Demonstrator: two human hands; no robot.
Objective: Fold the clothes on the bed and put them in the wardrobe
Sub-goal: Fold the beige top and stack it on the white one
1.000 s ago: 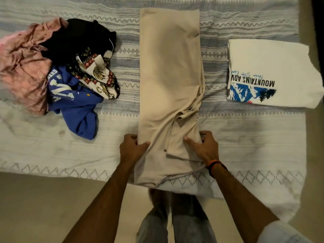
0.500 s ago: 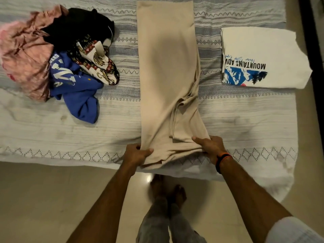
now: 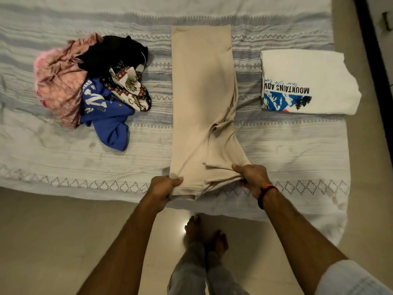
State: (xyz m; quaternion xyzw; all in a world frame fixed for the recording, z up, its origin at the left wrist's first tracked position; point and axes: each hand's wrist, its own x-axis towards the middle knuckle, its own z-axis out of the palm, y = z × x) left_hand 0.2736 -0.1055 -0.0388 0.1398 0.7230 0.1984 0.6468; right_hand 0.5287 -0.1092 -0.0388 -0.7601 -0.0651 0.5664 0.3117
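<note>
We've got both hands on the near end of the beige garment (image 3: 202, 99), which lies in a long strip down the middle of the bed (image 3: 63, 162), running from the far side to the near edge. Our left hand (image 3: 162, 188) is curled round its near left corner, thumb on top, the fingers tucked under the cloth and out of sight. Our right hand (image 3: 252, 177) pinches the near right corner, thumb over a bunched fold; those fingers are mostly hidden too. What sort of garment it is, we can't say, as it's folded over on itself.

On the left sits a heap of unfolded clothes: a pink piece (image 3: 59, 81), a black one (image 3: 112, 54) on the far side, a blue shirt (image 3: 106, 116) with white lettering half buried, and a patterned cloth (image 3: 129, 88). They overlap, so none shows whole.

On the right lies a folded white T-shirt (image 3: 308, 69), well apart from the beige strip. An orange and black band (image 3: 266, 193) rings our right wrist. Below, bare feet (image 3: 204, 233) stand on the floor (image 3: 42, 241).
</note>
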